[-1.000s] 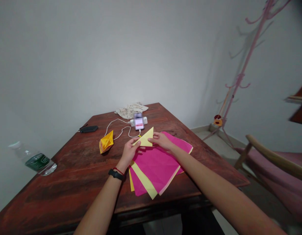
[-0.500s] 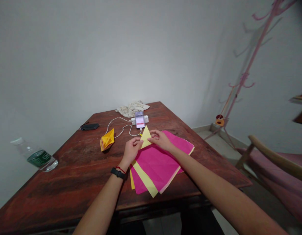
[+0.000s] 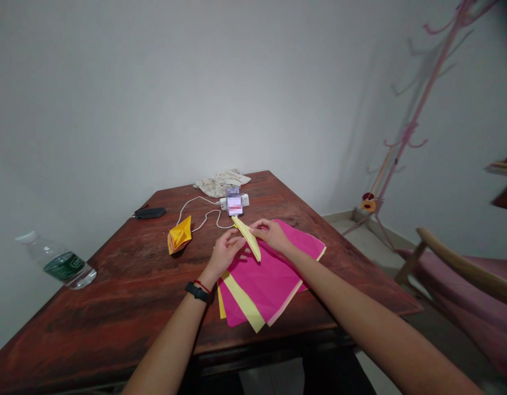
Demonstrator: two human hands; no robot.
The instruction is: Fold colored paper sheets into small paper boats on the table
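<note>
A small folded piece of pale yellow paper (image 3: 250, 242) is seen nearly edge-on, slanting above the pink sheets. My right hand (image 3: 271, 235) pinches it from the right side, thumb and fingers closed on it. At its left edge is my left hand (image 3: 225, 253), fingers apart and bent, the tips close to the paper; whether they touch it I cannot tell. Beneath both hands lies a fanned stack of pink paper sheets (image 3: 262, 288) with pale yellow edges. A pale yellow strip (image 3: 245, 302) crosses the left part of the stack.
On the wooden table (image 3: 125, 307) stand a folded yellow paper shape (image 3: 180, 236) and a tilted-looking water bottle (image 3: 66, 267). Farther back are a dark phone-like device (image 3: 150, 213), a lit phone (image 3: 235, 205) with white cables, and a pale cloth (image 3: 220, 183). A wooden-armed chair (image 3: 463, 269) is at right.
The folded yellow paper has turned from a flat upright triangle to nearly edge-on. My left fingers have loosened from it, while my right hand keeps its pinch.
</note>
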